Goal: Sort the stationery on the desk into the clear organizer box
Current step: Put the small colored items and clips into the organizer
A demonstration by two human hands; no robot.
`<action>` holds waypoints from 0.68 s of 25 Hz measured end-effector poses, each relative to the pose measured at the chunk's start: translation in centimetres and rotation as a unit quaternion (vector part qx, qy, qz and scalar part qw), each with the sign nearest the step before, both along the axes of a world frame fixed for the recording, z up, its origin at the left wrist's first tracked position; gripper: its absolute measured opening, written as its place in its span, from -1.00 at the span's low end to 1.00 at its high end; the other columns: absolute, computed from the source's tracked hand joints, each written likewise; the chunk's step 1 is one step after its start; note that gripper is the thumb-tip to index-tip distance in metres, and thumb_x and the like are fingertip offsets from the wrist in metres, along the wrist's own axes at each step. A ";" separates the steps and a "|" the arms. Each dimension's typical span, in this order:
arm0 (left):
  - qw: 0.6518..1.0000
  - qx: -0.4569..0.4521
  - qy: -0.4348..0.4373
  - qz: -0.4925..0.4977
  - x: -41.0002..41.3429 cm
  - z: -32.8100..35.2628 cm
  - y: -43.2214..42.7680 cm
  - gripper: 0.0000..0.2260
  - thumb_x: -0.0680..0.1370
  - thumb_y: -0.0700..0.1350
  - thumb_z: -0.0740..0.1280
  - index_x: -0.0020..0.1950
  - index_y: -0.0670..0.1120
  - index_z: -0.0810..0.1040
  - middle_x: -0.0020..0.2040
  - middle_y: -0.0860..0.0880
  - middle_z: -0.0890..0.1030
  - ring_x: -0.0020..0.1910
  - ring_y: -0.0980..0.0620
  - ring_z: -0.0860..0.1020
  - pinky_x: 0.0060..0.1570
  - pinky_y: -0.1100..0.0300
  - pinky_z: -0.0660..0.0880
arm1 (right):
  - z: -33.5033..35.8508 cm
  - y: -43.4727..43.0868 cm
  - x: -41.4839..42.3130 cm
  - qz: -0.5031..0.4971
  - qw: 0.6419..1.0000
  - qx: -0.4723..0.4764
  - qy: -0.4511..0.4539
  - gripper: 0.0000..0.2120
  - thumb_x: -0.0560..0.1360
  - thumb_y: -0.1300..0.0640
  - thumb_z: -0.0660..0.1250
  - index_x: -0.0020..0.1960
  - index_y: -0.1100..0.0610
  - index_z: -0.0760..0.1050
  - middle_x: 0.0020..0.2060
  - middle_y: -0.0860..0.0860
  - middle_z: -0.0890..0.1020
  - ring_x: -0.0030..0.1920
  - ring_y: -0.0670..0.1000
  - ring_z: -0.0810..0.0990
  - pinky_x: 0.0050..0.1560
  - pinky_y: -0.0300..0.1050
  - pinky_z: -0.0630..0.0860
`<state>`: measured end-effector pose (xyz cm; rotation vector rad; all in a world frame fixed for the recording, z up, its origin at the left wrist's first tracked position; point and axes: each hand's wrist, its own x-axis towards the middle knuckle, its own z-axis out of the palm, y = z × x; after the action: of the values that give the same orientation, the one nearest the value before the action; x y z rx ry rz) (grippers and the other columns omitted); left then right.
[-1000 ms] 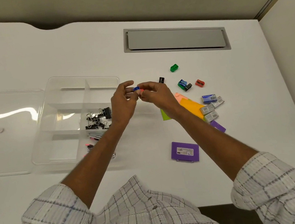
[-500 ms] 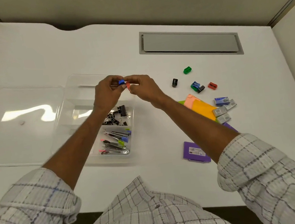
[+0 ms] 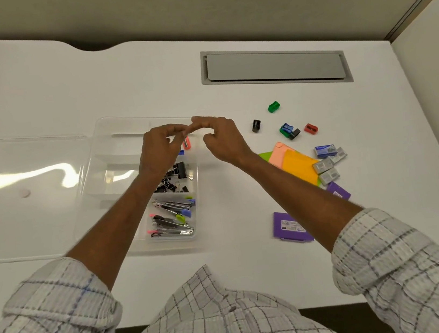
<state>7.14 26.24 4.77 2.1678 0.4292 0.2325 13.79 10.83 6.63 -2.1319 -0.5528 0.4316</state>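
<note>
Both forearms reach forward, bare below rolled checked sleeves. The left hand (image 3: 160, 149) and the right hand (image 3: 221, 137) are raised close together, fingers loosely curled, with their fingertips nearly meeting between them. Whether either hand pinches anything cannot be told

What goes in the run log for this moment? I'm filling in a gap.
left hand over organizer box | right hand beside it, empty | red sharpener and blue one in box
</note>
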 end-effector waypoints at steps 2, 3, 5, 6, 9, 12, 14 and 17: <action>1.000 0.011 -0.018 -0.017 0.5 0.0 -0.9 -0.79 0.58 -0.06 0.38 0.17 -0.07 0.69 0.12 -0.02 0.71 0.09 0.05 0.66 0.17 0.31 0.49 | -0.4 -1.2 -0.1 -0.002 0.999 -0.027 -0.035 -0.49 0.43 0.47 0.15 0.29 0.21 0.58 0.36 0.09 0.55 0.45 0.06 0.42 0.52 -0.08 0.25; 0.999 0.007 -0.025 -0.023 0.7 -0.1 -1.4 -0.78 0.57 -0.07 0.39 0.18 -0.07 0.68 0.15 -0.01 0.70 0.10 0.06 0.65 0.18 0.31 0.48 | -0.6 -1.9 -0.1 -0.004 0.998 -0.036 -0.050 -0.50 0.44 0.47 0.15 0.28 0.20 0.58 0.37 0.08 0.55 0.47 0.06 0.40 0.53 -0.05 0.23; 0.998 0.003 -0.036 -0.041 1.2 -0.3 -2.7 -0.76 0.56 -0.10 0.41 0.21 -0.08 0.65 0.19 -0.02 0.67 0.18 0.05 0.61 0.25 0.27 0.44 | -1.1 -3.7 -0.1 -0.015 0.996 -0.044 -0.075 -0.55 0.47 0.45 0.16 0.23 0.15 0.61 0.37 0.05 0.54 0.47 0.05 0.38 0.53 -0.05 0.21; 0.998 0.008 -0.041 -0.054 1.5 -0.4 -3.3 -0.76 0.56 -0.11 0.41 0.22 -0.09 0.65 0.20 -0.02 0.67 0.21 0.05 0.60 0.27 0.25 0.43 | -1.5 -4.6 0.1 -0.026 0.995 -0.045 -0.083 -0.58 0.49 0.43 0.17 0.21 0.14 0.62 0.37 0.05 0.55 0.47 0.05 0.39 0.52 -0.05 0.22; 0.994 0.024 -0.047 -0.091 2.7 -0.7 -5.4 -0.76 0.56 -0.13 0.41 0.21 -0.09 0.65 0.18 -0.01 0.68 0.23 0.04 0.59 0.30 0.20 0.44 | -2.5 -8.1 1.0 -0.074 0.990 -0.053 -0.105 -0.65 0.52 0.38 0.21 0.20 0.14 0.60 0.29 0.06 0.61 0.39 0.06 0.48 0.49 0.01 0.29; 0.992 0.024 -0.040 -0.116 4.2 -1.2 -7.7 -0.76 0.56 -0.16 0.40 0.22 -0.13 0.64 0.19 -0.05 0.67 0.24 0.01 0.59 0.30 0.24 0.40 | -3.6 -12.0 2.3 -0.125 0.984 -0.068 -0.111 -0.70 0.51 0.36 0.25 0.17 0.18 0.61 0.20 0.07 0.65 0.31 0.08 0.54 0.43 -0.03 0.35; 0.991 0.024 -0.027 -0.131 5.1 -1.6 -9.2 -0.75 0.56 -0.17 0.39 0.24 -0.14 0.63 0.21 -0.06 0.66 0.25 -0.01 0.58 0.34 0.18 0.41 | -4.2 -14.4 3.2 -0.142 0.978 -0.101 -0.114 -0.71 0.51 0.35 0.27 0.17 0.17 0.60 0.20 0.06 0.65 0.31 0.10 0.53 0.39 -0.10 0.33; 0.990 0.030 -0.003 -0.141 6.8 -2.2 -11.3 -0.73 0.57 -0.15 0.39 0.26 -0.13 0.61 0.24 -0.04 0.64 0.28 -0.01 0.56 0.37 0.11 0.40 | -4.8 -16.9 4.4 -0.136 0.975 -0.142 -0.104 -0.69 0.53 0.31 0.29 0.24 0.15 0.57 0.27 0.05 0.60 0.35 0.08 0.48 0.39 -0.11 0.31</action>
<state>13.95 14.92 2.59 2.2551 0.1084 0.0957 18.20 -6.05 1.87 -2.5051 -0.3202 0.1394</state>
